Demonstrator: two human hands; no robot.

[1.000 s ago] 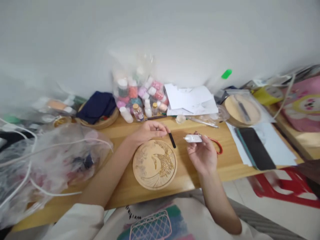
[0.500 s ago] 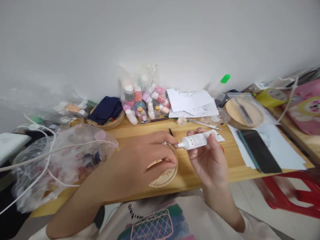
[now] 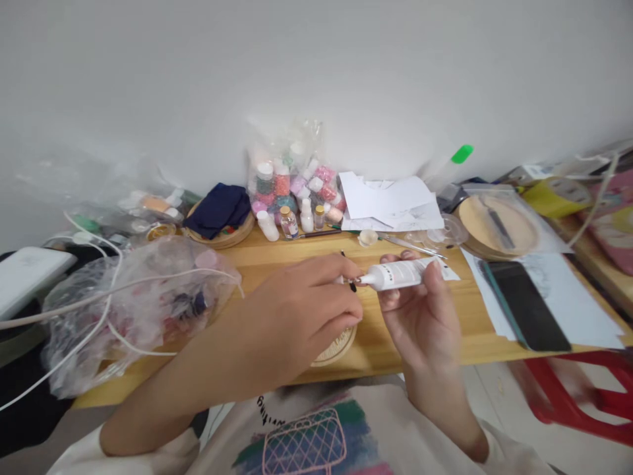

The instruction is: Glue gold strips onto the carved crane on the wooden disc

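Observation:
My right hand (image 3: 420, 310) is closed around a white squeeze tube (image 3: 398, 274), held nearly level above the table with its thin nozzle pointing left. Right at that nozzle are the curled fingers of my left hand (image 3: 316, 307), with thumb and index finger brought close together. A small pale bit shows between these fingers, too hidden to name. Below my left hand lies a round wooden piece (image 3: 336, 353) with raised line patterns on it, mostly covered by the hand. A small dark tip (image 3: 353, 287) shows just by the nozzle.
Along the wall stand a bag of bead jars (image 3: 287, 178), small bottles (image 3: 289, 223), dark blue cloth (image 3: 219, 210) and white papers (image 3: 390, 201). To the right are a phone (image 3: 527, 305) and a wooden disc (image 3: 494, 227). A plastic bag (image 3: 143, 303) and white cables lie left.
The fingers of my left hand have drawn closer together at the nozzle, covering more of the round wooden piece. The whole view has shifted slightly, and the tube stays in my right hand.

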